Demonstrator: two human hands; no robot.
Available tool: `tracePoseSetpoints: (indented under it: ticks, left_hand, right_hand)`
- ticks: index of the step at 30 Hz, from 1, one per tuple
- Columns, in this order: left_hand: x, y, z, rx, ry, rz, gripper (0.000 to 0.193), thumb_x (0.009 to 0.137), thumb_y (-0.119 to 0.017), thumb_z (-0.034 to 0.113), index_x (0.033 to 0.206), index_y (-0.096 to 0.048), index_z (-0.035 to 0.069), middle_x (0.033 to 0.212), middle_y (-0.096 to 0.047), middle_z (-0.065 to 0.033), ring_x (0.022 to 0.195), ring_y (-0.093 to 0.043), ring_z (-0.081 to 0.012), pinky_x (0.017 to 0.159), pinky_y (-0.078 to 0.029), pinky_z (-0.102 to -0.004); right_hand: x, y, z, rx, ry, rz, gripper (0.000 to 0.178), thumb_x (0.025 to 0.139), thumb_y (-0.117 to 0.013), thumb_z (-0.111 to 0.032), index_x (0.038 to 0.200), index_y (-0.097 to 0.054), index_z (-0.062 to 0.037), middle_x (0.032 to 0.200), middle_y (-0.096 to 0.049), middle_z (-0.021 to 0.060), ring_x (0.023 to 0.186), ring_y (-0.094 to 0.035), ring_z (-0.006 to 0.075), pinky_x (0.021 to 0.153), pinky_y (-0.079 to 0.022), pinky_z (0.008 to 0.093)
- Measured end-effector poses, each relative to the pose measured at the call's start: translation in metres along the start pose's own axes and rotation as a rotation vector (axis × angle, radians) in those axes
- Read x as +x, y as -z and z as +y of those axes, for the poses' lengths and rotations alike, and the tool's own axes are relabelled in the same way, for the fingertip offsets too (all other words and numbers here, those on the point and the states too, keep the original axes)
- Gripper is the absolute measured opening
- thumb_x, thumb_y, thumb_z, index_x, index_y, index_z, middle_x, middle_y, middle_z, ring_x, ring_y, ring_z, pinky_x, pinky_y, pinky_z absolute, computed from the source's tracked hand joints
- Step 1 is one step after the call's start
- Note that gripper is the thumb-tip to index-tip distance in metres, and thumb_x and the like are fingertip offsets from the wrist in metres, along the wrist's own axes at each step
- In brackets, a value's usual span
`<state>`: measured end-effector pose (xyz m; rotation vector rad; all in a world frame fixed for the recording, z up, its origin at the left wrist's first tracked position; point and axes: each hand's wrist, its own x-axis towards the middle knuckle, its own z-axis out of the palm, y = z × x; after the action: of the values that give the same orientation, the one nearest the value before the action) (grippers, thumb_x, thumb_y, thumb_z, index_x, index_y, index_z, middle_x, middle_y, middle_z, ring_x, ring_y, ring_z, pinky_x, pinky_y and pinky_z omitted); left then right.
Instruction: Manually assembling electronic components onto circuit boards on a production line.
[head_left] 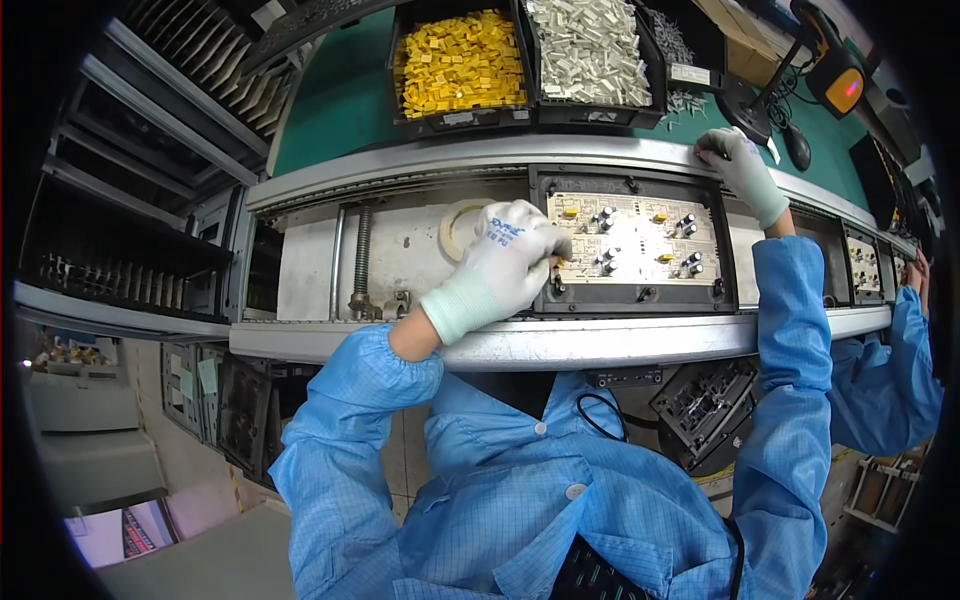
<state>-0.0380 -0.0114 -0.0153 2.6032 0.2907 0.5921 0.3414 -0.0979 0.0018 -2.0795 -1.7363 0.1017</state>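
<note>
A pale circuit board lies in a black carrier frame on the conveyor track. It bears several black-and-silver cylindrical capacitors and yellow box capacitors. My left hand, in a white glove, reaches over the board's left edge. Its fingertips pinch a yellow box capacitor, mostly hidden by the fingers, down at the board. My right hand, gloved too, is closed by the track's far rail. Whatever its curled fingers hold, if anything, is hidden.
Beyond the rail stand a bin of yellow capacitors, a bin of whitish parts and a scanner on a stand. A tape roll lies left of the carrier. At far right, a co-worker's hand is near another board.
</note>
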Motion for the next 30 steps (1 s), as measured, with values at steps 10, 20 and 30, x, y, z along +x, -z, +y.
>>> tracePoseSetpoints:
  ticks: [10, 20, 30]
  left_hand:
    - [-0.001, 0.004, -0.01, -0.052, 0.191, 0.146, 0.016, 0.079, -0.062, 0.01, 0.094, -0.067, 0.011, 0.085, -0.061, -0.0054, 0.095, -0.054, -0.0261, 0.09, -0.035, -0.0397]
    - [0.007, -0.022, 0.004, 0.037, 0.11, 0.199, 0.013, 0.076, -0.066, 0.011, 0.088, -0.067, 0.012, 0.086, -0.063, -0.0035, 0.098, -0.054, -0.0227, 0.092, -0.032, -0.0374]
    - [0.027, -0.034, 0.008, 0.118, 0.015, 0.094, 0.011, 0.075, -0.064, 0.01, 0.084, -0.068, 0.014, 0.089, -0.064, -0.002, 0.103, -0.053, -0.0239, 0.094, -0.031, -0.0389]
  right_hand:
    - [-0.006, -0.025, -0.042, -0.904, 0.167, 0.05, 0.017, 0.074, -0.059, -0.001, 0.09, -0.055, -0.0021, 0.099, -0.055, 0.0131, 0.102, -0.05, 0.0327, 0.086, -0.045, 0.0401]
    - [-0.031, -0.014, -0.05, -0.016, 0.075, 0.217, 0.015, 0.086, -0.059, -0.008, 0.097, -0.068, -0.0031, 0.089, -0.063, 0.0102, 0.081, -0.059, 0.0219, 0.08, -0.046, 0.0316]
    - [-0.055, -0.015, -0.117, 0.582, -0.226, -0.265, 0.011, 0.083, -0.064, -0.001, 0.093, -0.068, 0.0036, 0.082, -0.065, -0.0003, 0.072, -0.055, 0.004, 0.066, -0.046, 0.0213]
